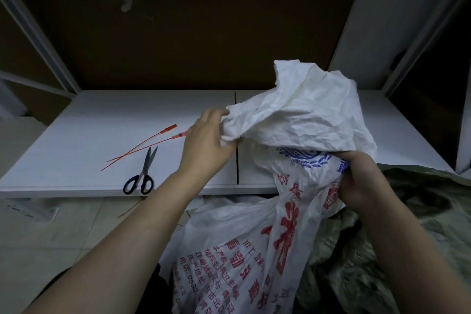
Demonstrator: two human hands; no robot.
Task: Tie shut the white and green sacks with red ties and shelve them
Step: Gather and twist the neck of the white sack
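Observation:
A white woven sack [254, 250] with red and blue print stands on the floor in front of the shelf, its crumpled top raised. My left hand [206, 140] grips the left edge of the sack's open top. My right hand [356, 183] squeezes the sack's neck on the right. A green sack [382, 250] lies on the floor at the right, partly behind the white one. Two red ties [142, 146] lie on the white shelf board [89, 122], left of my left hand.
Black-handled scissors [144, 173] lie near the shelf's front edge, below the ties. A seam [235, 99] splits the shelf board in two. Metal uprights [46, 41] frame the bay, with brown backing behind. Another red tie [128, 209] lies on the tiled floor under the shelf edge.

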